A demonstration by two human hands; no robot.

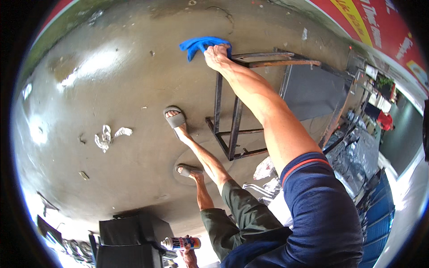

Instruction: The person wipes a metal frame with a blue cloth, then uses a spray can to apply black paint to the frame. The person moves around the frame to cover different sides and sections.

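Observation:
My right hand [216, 56] is closed on a blue cloth [196, 45], which it presses at the end corner of a dark metal frame [235, 120]. Part of the cloth hangs loose to the left of my fingers. The frame has square-tube legs and rusty, worn top bars. Low in the view, my left hand [190, 259] grips a spray can [181, 243] with a white top, held on its side with its nozzle end pointing left. The lower edge cuts off the left forearm.
My sandalled feet [175, 118] stand on a brown, shiny floor left of the frame. Crumpled white scraps [105, 137] lie farther left. Black padded blocks [125, 241] stand at lower left. Plastic-wrapped goods [355, 154] and a person in red [384, 121] are at right.

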